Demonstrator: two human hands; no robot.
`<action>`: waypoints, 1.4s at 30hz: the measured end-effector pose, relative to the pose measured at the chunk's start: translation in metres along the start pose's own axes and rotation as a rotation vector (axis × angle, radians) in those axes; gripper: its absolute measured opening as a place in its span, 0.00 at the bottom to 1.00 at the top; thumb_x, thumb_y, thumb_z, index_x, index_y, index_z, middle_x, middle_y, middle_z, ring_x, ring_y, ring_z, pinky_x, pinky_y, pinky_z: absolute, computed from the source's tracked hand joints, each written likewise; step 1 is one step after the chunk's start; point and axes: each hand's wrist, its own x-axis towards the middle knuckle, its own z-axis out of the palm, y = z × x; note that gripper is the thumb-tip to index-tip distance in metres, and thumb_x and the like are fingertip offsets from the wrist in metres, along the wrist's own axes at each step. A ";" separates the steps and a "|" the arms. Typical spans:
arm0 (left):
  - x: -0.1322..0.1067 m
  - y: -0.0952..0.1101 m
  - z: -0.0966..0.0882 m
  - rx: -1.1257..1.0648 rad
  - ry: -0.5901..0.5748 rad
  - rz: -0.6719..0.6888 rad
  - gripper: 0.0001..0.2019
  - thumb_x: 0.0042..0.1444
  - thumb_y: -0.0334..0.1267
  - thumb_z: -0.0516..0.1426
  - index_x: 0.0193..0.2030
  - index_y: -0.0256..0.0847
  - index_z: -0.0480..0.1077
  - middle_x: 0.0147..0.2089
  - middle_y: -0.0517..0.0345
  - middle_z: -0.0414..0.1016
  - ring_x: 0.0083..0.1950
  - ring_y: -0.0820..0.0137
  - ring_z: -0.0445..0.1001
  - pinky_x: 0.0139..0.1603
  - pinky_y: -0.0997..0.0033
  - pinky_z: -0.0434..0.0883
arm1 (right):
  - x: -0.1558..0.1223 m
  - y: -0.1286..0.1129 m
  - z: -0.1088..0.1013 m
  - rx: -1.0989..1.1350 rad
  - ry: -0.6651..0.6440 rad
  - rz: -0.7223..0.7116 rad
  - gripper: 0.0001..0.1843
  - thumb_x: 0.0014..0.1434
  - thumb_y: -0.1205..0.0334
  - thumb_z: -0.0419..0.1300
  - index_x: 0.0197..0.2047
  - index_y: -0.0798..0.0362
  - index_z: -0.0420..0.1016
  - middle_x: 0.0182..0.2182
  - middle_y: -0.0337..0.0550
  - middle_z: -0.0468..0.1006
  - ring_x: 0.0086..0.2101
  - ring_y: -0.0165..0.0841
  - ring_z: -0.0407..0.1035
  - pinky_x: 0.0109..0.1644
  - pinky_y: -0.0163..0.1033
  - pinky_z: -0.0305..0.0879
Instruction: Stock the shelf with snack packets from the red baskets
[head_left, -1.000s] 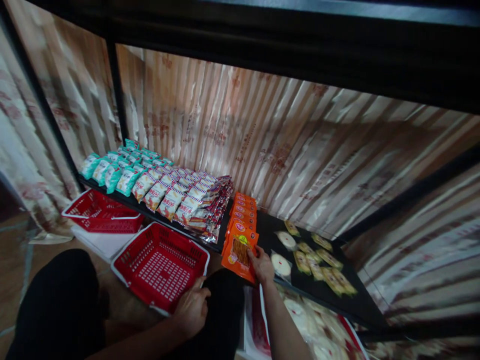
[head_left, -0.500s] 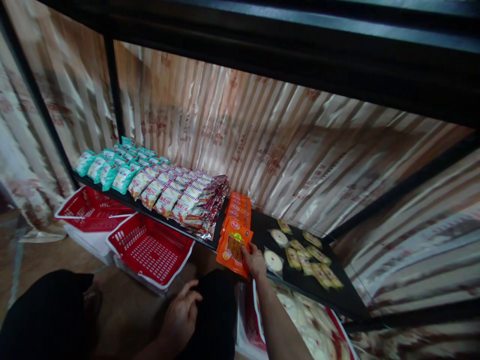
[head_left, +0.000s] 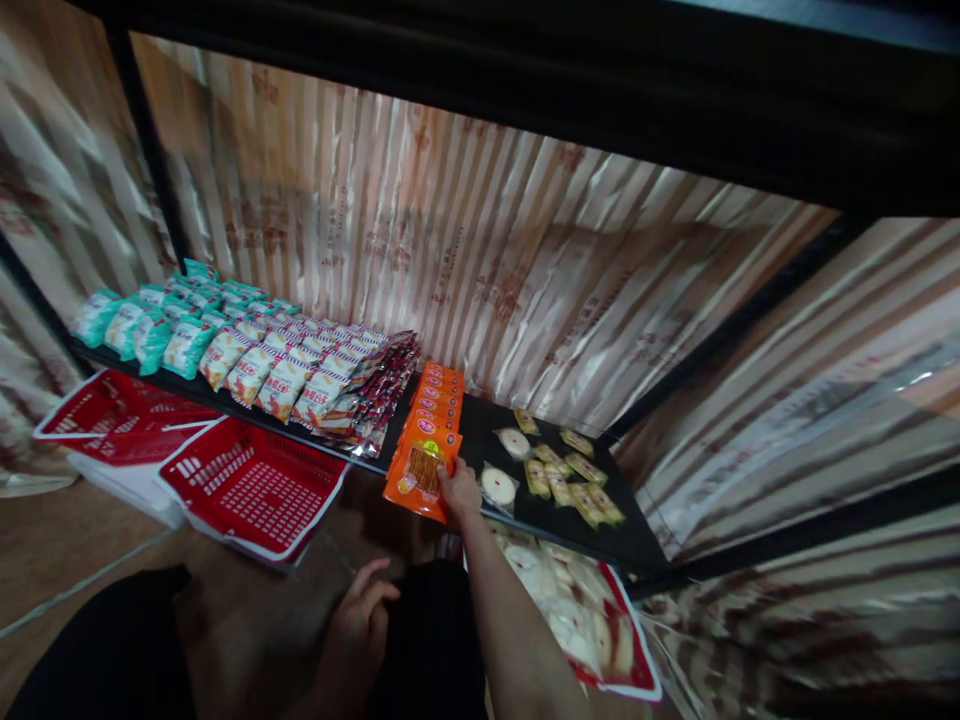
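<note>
Though earlier at basket (head_left: 217,462), left fingers (head_left: 376,592) away

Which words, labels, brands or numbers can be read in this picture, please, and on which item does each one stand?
No text reads clearly enough to quote.
Front orange packet, at the right hand: oval logo and yellow patch, both too blurred.
White packets: red lettering, too blurred.
Teal packets: printing too small.
Yellowish packets: markings too small.
Curtain: reddish-brown print, illegible.
</note>
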 end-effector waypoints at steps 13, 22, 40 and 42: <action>0.026 0.036 0.010 0.027 0.095 0.030 0.14 0.47 0.26 0.45 0.30 0.41 0.71 0.53 0.49 0.70 0.51 0.64 0.72 0.50 0.61 0.71 | 0.004 0.005 -0.003 -0.022 -0.043 -0.030 0.28 0.63 0.48 0.42 0.63 0.49 0.51 0.49 0.53 0.66 0.46 0.39 0.70 0.45 0.40 0.63; 0.036 0.047 0.007 0.015 0.119 -0.013 0.14 0.50 0.26 0.46 0.30 0.41 0.71 0.54 0.51 0.69 0.52 0.65 0.71 0.53 0.61 0.69 | 0.001 0.005 -0.007 -0.002 -0.032 -0.050 0.28 0.63 0.49 0.43 0.63 0.50 0.53 0.48 0.53 0.67 0.46 0.40 0.70 0.44 0.41 0.63; 0.195 0.057 0.059 0.480 -0.057 0.228 0.19 0.55 0.28 0.46 0.51 0.31 0.69 0.62 0.43 0.61 0.67 0.58 0.51 0.65 0.57 0.55 | 0.014 0.016 0.000 -0.016 0.030 -0.138 0.27 0.62 0.53 0.45 0.61 0.57 0.58 0.45 0.55 0.72 0.40 0.39 0.73 0.41 0.38 0.65; 0.210 0.053 0.065 0.525 -0.084 0.226 0.21 0.53 0.28 0.47 0.54 0.31 0.67 0.64 0.44 0.59 0.68 0.58 0.49 0.65 0.57 0.54 | 0.015 0.018 0.000 -0.009 0.037 -0.155 0.27 0.62 0.55 0.45 0.62 0.58 0.58 0.46 0.55 0.72 0.39 0.39 0.73 0.41 0.38 0.65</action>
